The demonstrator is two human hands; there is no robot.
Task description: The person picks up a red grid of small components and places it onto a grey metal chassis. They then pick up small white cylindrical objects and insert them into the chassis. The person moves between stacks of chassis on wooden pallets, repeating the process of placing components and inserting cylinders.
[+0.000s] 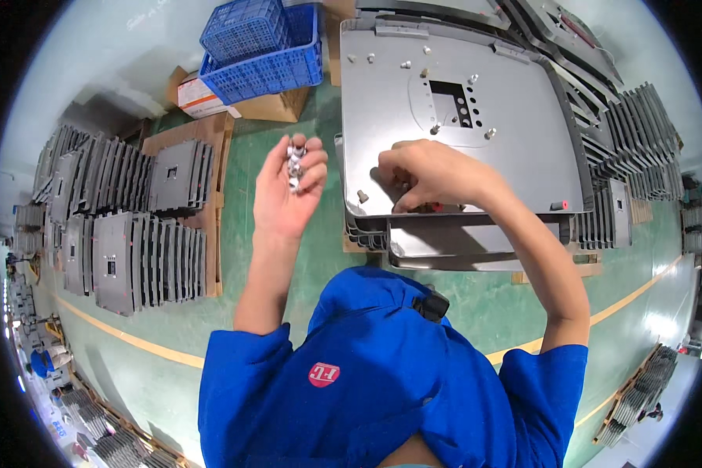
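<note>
My left hand is raised palm up, left of a grey metal panel, its fingers curled around several small shiny metal fittings. Over the panel's near edge, my right hand reaches down with bent fingers; whatever its fingertips grip is hidden. Something small and red shows just beneath that hand. Small metal fittings stand on the panel, among them one at the near left corner and one beside the square cutout. A red-ended piece lies at the near right corner.
More grey panels lie under the top one. Blue plastic crates and cardboard boxes stand at the far left. Upright panels fill pallets to the left; other panel stacks stand at right on the green floor.
</note>
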